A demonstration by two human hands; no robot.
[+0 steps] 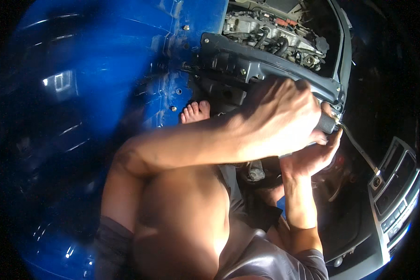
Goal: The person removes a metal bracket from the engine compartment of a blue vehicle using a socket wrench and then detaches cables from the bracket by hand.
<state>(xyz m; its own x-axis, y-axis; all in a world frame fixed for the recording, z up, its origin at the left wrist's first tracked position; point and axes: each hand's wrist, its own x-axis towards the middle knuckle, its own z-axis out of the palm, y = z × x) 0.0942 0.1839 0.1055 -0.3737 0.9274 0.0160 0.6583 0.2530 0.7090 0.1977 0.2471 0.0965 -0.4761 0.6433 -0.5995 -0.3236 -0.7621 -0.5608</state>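
My left hand (284, 114) reaches across from the left, its fingers curled closed at a small black piece with a grained surface (328, 123). Just below, my right hand (309, 158) cups the same piece from underneath, fingers bent up along its far side. Most of the piece is hidden behind my hands, so its kind is unclear. A thin pale cable or strip (359, 150) runs from beside it down to the right, toward a silver-and-black dashboard trim panel (396, 186).
A blue painted body panel (93, 42) fills the left side. An engine (275, 39) shows through an opening at the top, behind a dark metal frame (266, 70). My bare foot (196, 112) rests beside the blue panel's edge, and my bent knee stands below my left forearm.
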